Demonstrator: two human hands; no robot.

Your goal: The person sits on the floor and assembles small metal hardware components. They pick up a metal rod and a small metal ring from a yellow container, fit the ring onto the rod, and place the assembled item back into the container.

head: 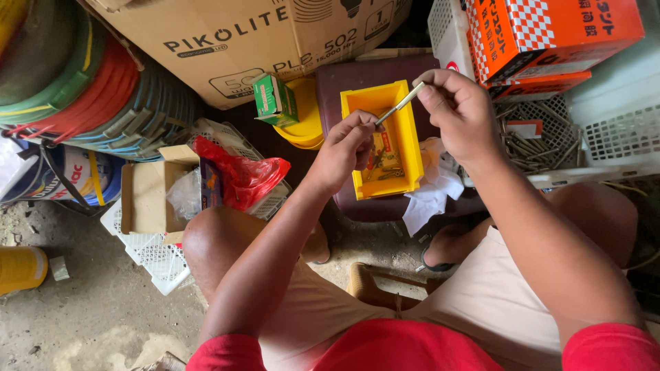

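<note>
My right hand (462, 110) and my left hand (346, 144) together hold a long metal bolt (400, 104), one hand at each end, above a yellow plastic bin (407, 144). The right fingers pinch the upper end; the left fingers close around the lower end. Inside the bin lie a few small metal parts (385, 165) and a small packet. The bin rests on a dark maroon stool (357, 79).
Orange checked boxes (550, 34) and a white basket of long nails (543, 137) sit at right. White cloth (433, 189) lies beside the bin. A large cardboard carton (227, 41), small green box (273, 98), red bag (240, 175), coiled hoses (89, 89) stand left.
</note>
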